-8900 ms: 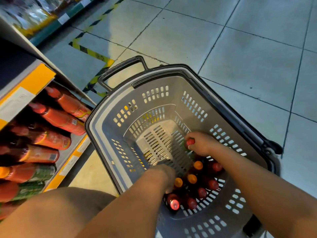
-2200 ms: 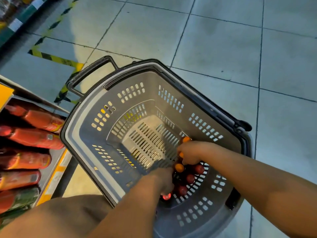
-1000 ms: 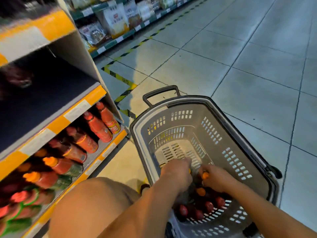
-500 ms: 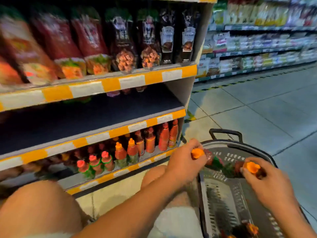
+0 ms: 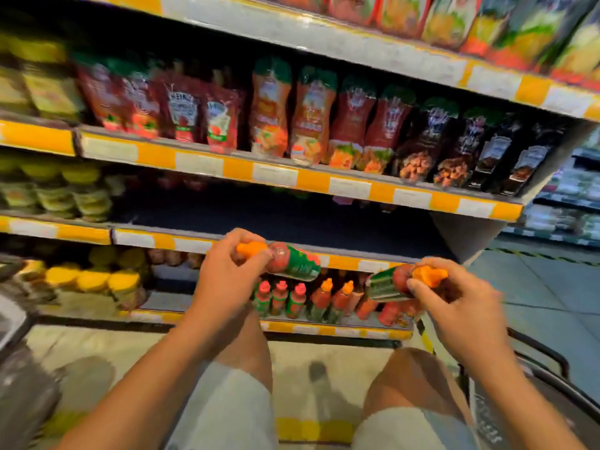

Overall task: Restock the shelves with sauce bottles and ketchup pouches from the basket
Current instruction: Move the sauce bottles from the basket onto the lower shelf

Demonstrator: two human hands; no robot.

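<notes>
My left hand (image 5: 227,280) grips a red sauce bottle (image 5: 292,261) with an orange cap and green label, held sideways in front of the shelves. My right hand (image 5: 461,306) grips a second such bottle (image 5: 393,284), its cap pointing right. Both bottles hang just above the bottom shelf (image 5: 324,328), where rows of sauce bottles (image 5: 298,300) stand. The shelf above it (image 5: 292,219) is dark and bare. Ketchup pouches (image 5: 201,115) line a higher shelf. Only the basket's rim (image 5: 552,381) shows at the lower right.
Yellow-lidded jars (image 5: 94,284) fill the lower left shelves. Dark pouches (image 5: 487,151) stand at the right end of the pouch shelf. My knees (image 5: 418,368) are bent in front of the shelving. An aisle with tiled floor (image 5: 552,287) opens to the right.
Both hands lifted a bottle each out of the basket and carried them up toward the shelves. My view swung from the basket to face the shelving.
</notes>
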